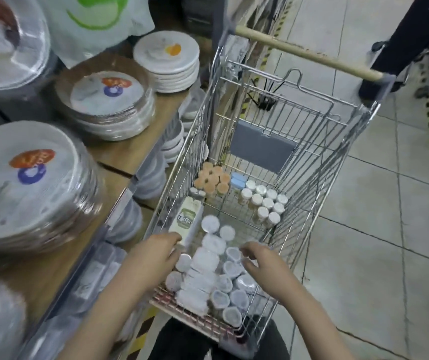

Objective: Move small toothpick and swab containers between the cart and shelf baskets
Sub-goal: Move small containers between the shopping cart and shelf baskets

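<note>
Inside the wire shopping cart [320, 141], both hands reach down over a crowd of white-lidded round containers [208, 271] packed at the near end. Left hand [156, 253] lies against the cart's left side with fingers curled loosely next to a white and green carton [186, 220]; whether it grips anything I cannot tell. Right hand [262, 261] hovers with fingers spread and bent, holding nothing. Farther in stand white-capped bottles [265, 201] and orange-capped bottles [212, 179]. Wrapped plate stacks [109, 105] sit on the shelf [119, 152] at left
</note>
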A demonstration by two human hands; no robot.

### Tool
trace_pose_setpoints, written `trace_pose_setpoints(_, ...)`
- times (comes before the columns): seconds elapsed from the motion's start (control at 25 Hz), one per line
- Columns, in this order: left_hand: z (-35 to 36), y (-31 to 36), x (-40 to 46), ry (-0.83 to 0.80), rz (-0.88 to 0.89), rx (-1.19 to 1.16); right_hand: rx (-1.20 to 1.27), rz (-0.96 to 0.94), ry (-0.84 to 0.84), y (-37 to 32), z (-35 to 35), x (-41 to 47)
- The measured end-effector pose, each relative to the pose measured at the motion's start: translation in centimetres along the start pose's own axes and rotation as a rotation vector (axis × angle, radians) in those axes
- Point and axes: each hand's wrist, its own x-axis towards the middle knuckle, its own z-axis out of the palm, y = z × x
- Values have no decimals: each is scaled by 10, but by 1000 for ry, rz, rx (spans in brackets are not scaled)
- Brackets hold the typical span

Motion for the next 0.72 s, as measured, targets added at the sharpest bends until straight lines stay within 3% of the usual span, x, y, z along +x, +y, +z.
trace_pose_setpoints(0.4, 62, -29, 166, -45, -75, -27, 3, 64, -101, 43, 25, 229)
trace_pose_setpoints(0.72, 113, -68, 234, 27, -163, -142, -147, -123, -88, 57, 94, 349)
